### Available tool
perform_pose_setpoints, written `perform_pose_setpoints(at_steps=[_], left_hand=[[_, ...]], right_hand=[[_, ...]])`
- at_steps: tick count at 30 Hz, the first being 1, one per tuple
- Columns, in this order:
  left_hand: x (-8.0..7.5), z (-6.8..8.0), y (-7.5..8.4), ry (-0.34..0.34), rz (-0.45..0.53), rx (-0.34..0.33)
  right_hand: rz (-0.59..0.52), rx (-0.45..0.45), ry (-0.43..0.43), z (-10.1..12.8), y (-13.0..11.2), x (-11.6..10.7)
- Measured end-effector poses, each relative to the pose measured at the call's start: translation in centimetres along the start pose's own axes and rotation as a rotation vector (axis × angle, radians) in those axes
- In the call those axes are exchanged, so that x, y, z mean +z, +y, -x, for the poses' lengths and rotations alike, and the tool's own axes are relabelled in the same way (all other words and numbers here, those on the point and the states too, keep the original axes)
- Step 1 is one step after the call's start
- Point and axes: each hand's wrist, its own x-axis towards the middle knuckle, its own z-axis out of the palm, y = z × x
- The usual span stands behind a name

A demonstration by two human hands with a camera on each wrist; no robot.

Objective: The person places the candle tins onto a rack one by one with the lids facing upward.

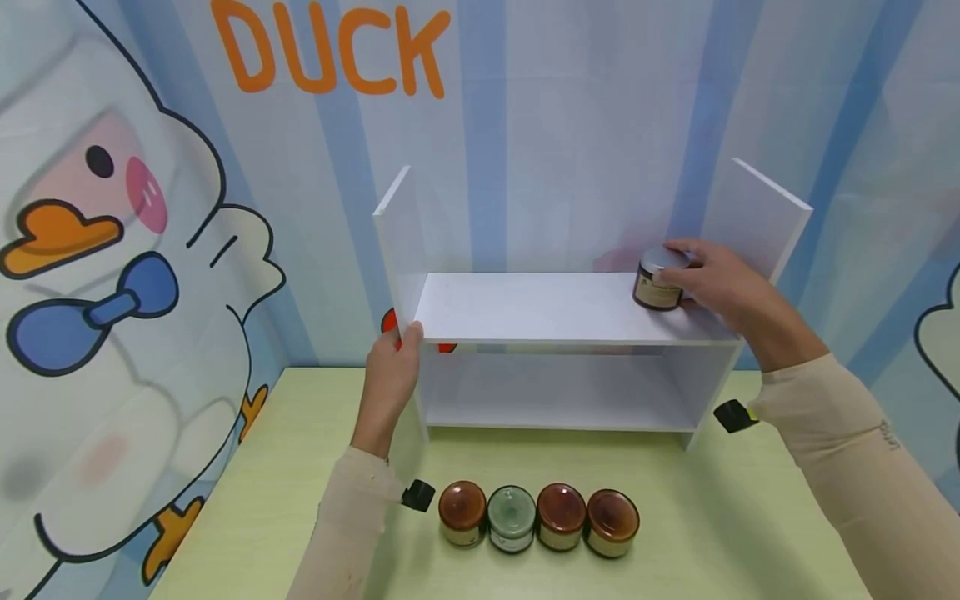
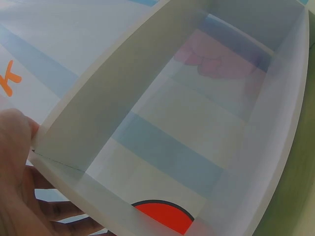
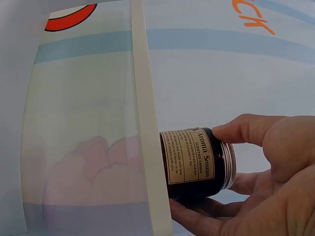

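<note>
Head view: right hand (image 1: 720,283) grip wrapped round a dark labelled jar (image 1: 658,283) standing at the right end of the white shelf (image 1: 540,308) top board | left hand (image 1: 393,371) grip pinching the shelf's left front edge | judged: one jar placed, four jars (image 1: 537,517) left in a row on the worktop (image 1: 712,517), lower tier bare.

The white two-tier shelf (image 1: 555,308) looked like smooth, matt laminated board, its cut edges plain and dull. On its upper board, at about three o'clock, the dark brown glass jar (image 1: 658,283) was glossy, with a brushed silver metal lid and a matt cream paper label. The four glass jars (image 1: 537,517) at six o'clock had shiny lids, three amber-brown, one pale green. The pale green bench (image 1: 750,517) showed a smooth, faintly wood-grained matt surface. Beige sleeves (image 1: 855,450) looked like thin stretch cloth.
</note>
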Motion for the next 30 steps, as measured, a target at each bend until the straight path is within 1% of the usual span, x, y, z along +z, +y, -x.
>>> perform_pose_setpoints(at_steps=[9,19,30], left_hand=[[-0.02,0.03,0.08,0.017,-0.025,-0.018],[-0.07,-0.04,0.02,0.023,-0.038,0.003],[0.02,-0.02,0.01,0.022,-0.043,-0.017]], right_hand=[[0.017,-0.009,-0.002,0.12,0.01,-0.04],[0.019,-0.007,0.002,0.18,-0.1,-0.06],[0.012,-0.01,-0.002,0.17,0.07,-0.16]])
